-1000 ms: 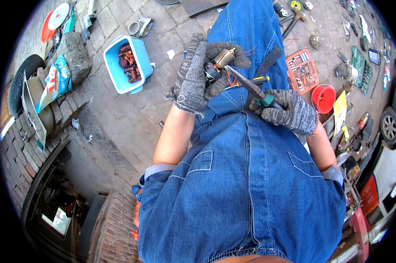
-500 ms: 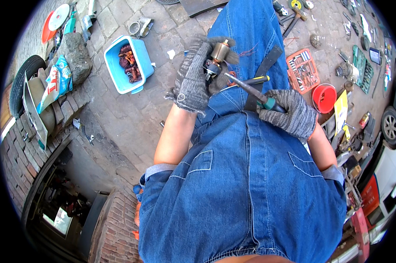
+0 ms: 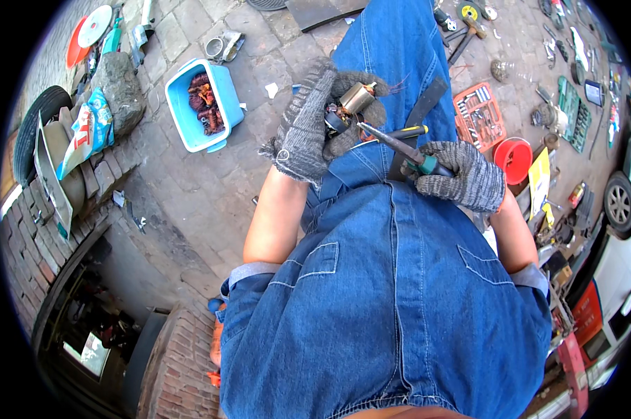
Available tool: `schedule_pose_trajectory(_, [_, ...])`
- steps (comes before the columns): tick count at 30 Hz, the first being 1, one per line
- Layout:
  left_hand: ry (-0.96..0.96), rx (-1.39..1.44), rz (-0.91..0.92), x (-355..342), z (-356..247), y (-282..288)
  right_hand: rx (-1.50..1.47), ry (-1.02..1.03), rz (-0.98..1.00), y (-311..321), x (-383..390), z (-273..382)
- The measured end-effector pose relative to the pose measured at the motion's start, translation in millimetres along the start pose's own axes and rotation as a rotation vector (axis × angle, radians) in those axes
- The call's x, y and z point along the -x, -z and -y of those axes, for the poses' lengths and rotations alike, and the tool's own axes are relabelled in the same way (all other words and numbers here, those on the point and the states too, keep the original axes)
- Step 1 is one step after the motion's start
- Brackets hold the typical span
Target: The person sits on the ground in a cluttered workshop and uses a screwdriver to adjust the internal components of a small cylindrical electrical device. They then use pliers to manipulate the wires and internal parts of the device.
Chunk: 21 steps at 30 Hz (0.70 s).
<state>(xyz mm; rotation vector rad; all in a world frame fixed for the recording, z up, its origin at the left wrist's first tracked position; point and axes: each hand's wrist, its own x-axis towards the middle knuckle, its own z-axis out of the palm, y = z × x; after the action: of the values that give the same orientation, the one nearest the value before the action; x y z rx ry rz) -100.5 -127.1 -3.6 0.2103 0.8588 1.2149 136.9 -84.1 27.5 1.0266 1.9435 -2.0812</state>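
My left hand (image 3: 303, 126), in a grey knitted glove, is closed around a small motor armature (image 3: 357, 98) with a brass-coloured core and a darker end near the palm. Thin reddish wires trail beyond its far end. In my gloved right hand (image 3: 462, 174) is a pointed tool (image 3: 392, 142) with a tapering grey metal shaft and a green-and-black handle; its exact kind is unclear. Its tip points at the armature's lower end, and whether they touch cannot be made out. Behind the shaft, a yellow-and-black handle (image 3: 414, 131) lies across my denim-covered lap.
A light blue tub (image 3: 229, 105) of copper windings stands to the left. Right of my legs are an orange tool case (image 3: 480, 115), a red bucket (image 3: 514, 160), a hammer (image 3: 469, 38) and a green socket set (image 3: 574, 115). A tyre (image 3: 40, 129) and rock (image 3: 116, 91) sit far left.
My left hand has tilted the armature, so its far end now points more to the right. The pointed tool stays in my right hand, nearly in place.
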Motion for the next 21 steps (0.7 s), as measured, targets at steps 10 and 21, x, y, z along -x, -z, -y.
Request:
schedule_pose_trajectory(10, [0.010,0.028,0.001,3.1,-2.0,-8.0,-0.054,-0.054,0.043,3.7,-3.8,2.0])
schedule_pose_trajectory(21, [0.045,-0.153,0.102,0.1,-2.6,-3.8,0.483,0.183,-0.327,-11.9,0.0,4.5])
